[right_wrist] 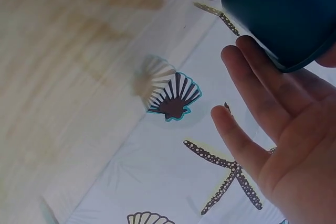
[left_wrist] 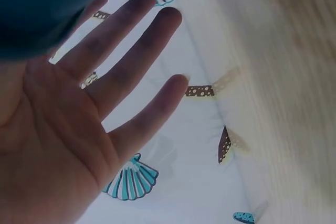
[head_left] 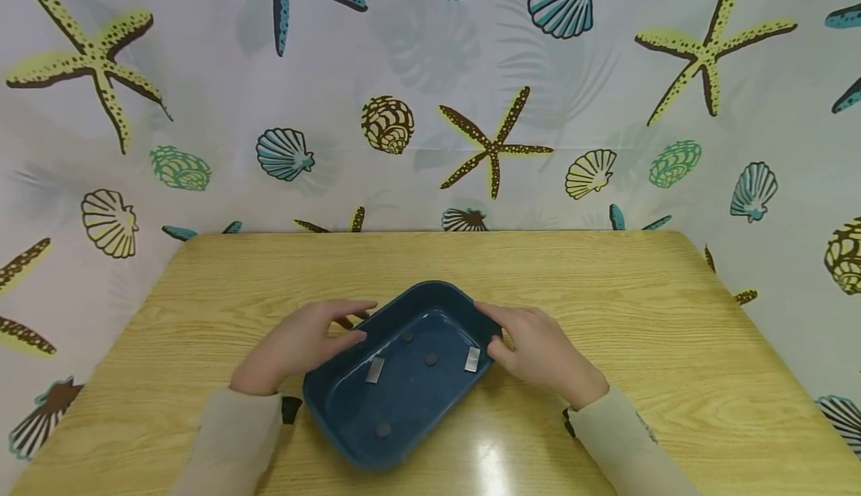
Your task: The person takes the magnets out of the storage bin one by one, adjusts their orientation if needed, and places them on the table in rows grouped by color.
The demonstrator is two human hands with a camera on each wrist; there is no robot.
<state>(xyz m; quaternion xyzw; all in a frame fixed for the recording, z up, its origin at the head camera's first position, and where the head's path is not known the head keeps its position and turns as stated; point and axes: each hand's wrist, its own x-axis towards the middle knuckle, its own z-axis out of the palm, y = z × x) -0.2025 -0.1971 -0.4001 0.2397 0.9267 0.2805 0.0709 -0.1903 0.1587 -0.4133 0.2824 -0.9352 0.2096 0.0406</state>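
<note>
While both flank it: blue tray (head_left: 403, 399)
Left hand (head_left: 296, 346): flat, fingers straight against tray's side
Right hand (head_left: 538, 350): likewise, gripping nothing

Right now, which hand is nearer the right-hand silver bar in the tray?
Right. The right hand sits at the blue tray wall beside that silver bar; the left hand is across the tray, on its opposite side.

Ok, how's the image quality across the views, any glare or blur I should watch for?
Head view: sharp, with a bright ceiling-light glare on the table just in front of the tray, and wide-angle bending at the edges. Left wrist view: the left hand is fairly clear, the tray corner and table soft. Right wrist view: the table is blurred, the right hand sharper.
</note>
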